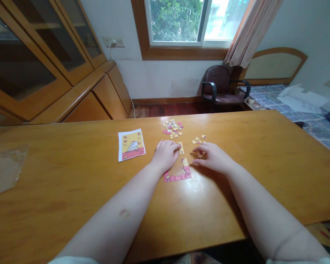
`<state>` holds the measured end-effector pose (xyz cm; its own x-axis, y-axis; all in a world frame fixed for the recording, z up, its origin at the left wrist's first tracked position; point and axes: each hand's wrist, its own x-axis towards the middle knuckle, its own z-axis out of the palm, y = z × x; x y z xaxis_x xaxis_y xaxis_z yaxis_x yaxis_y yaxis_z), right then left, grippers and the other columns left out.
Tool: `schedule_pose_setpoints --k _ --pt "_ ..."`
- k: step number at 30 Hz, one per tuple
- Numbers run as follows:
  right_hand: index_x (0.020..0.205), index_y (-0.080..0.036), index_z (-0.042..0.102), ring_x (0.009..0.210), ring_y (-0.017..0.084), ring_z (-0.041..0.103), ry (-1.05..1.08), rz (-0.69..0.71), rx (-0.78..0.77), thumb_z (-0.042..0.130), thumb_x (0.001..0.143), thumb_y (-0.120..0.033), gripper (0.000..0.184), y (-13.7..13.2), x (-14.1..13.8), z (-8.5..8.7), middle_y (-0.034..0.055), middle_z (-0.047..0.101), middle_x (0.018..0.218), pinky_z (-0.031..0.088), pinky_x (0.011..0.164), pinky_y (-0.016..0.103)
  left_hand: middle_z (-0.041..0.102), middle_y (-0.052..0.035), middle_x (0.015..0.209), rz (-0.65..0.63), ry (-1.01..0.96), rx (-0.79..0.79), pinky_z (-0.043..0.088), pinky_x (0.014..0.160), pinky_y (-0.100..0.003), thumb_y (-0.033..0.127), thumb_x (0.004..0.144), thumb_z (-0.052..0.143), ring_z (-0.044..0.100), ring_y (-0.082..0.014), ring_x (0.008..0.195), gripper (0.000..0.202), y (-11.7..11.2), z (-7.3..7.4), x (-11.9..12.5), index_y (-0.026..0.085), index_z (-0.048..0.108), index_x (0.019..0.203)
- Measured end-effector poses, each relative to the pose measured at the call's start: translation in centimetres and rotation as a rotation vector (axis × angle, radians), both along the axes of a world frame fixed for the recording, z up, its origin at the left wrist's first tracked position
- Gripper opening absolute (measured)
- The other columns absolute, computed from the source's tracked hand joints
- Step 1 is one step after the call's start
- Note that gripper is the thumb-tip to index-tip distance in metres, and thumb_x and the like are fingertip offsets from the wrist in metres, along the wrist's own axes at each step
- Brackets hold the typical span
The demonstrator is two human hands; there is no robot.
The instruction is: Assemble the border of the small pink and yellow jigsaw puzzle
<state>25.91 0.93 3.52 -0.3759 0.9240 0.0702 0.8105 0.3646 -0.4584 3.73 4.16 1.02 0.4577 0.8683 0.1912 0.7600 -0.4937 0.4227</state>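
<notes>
A partly joined jigsaw frame (181, 175), pink and yellow, lies on the wooden table (71, 183) in front of me. My left hand (165, 154) rests palm down over its upper left part, fingers curled, fingertips touching a yellow strip of joined pieces (181, 147). My right hand (213, 156) lies just right of the frame, fingers bent over a small loose piece (200, 155). A few loose pieces (197, 140) sit beyond my right hand. A heap of loose pieces (172, 128) lies farther back. The reference picture card (131, 144) lies left of my left hand.
A clear plastic bag (5, 168) lies at the table's far left. Wooden cabinets with glass doors (44, 62) stand at the left. A dark office chair (222, 86) is behind the table, under the window. A bed with papers (299, 102) is at the right.
</notes>
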Motion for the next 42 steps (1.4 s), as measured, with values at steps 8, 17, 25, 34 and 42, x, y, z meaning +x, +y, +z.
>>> schedule_pose_setpoints --k 8,17,25,34,42 --pt "0.114 -0.021 0.063 0.085 0.024 0.059 -0.156 0.157 -0.087 0.079 0.059 -0.054 0.065 -1.4 -2.6 0.3 0.0053 0.067 0.091 0.040 0.078 0.034 0.064 -0.0039 0.114 0.013 0.023 0.029 0.034 0.103 -0.045 0.026 0.085 0.055 0.052 -0.0232 0.108 0.025 0.0 -0.4 -0.1 0.029 0.071 0.104" --pt "0.105 -0.020 0.062 0.079 0.021 0.058 -0.152 0.146 -0.080 0.080 0.058 -0.048 0.057 -1.6 -3.1 -0.1 0.0032 0.066 0.087 0.038 0.073 0.030 0.065 -0.0028 0.116 0.003 0.050 0.022 0.034 0.103 -0.046 0.026 0.085 0.055 0.051 -0.0238 0.111 0.024 0.0 -0.5 -0.1 0.030 0.071 0.103" --pt "0.103 -0.019 0.061 0.081 0.022 0.058 -0.145 0.134 -0.078 0.079 0.061 -0.046 0.053 -1.8 -3.4 -0.1 0.0047 0.066 0.087 0.039 0.073 0.031 0.065 -0.0038 0.114 0.004 0.023 0.009 0.033 0.103 -0.046 0.026 0.085 0.055 0.052 -0.0238 0.110 0.024 -0.1 -0.5 0.0 0.029 0.071 0.102" --pt "0.096 -0.019 0.060 0.078 0.021 0.057 -0.165 0.145 -0.084 0.079 0.060 -0.045 0.048 -2.2 -3.8 0.2 0.0049 0.065 0.085 0.039 0.071 0.030 0.066 -0.0033 0.112 -0.004 0.012 0.029 0.034 0.102 -0.045 0.025 0.085 0.055 0.052 -0.0235 0.108 0.024 0.0 -0.7 -0.1 0.029 0.072 0.101" --pt "0.108 -0.020 0.062 0.081 0.021 0.060 -0.101 -0.023 -0.021 0.064 0.078 -0.048 0.041 -1.2 -1.5 0.3 0.0069 0.067 0.089 0.042 0.072 0.030 0.067 -0.0029 0.111 0.023 -0.045 0.005 0.037 0.101 -0.043 0.024 0.085 0.054 0.054 -0.0220 0.107 0.024 0.1 -0.5 0.0 0.028 0.072 0.102"
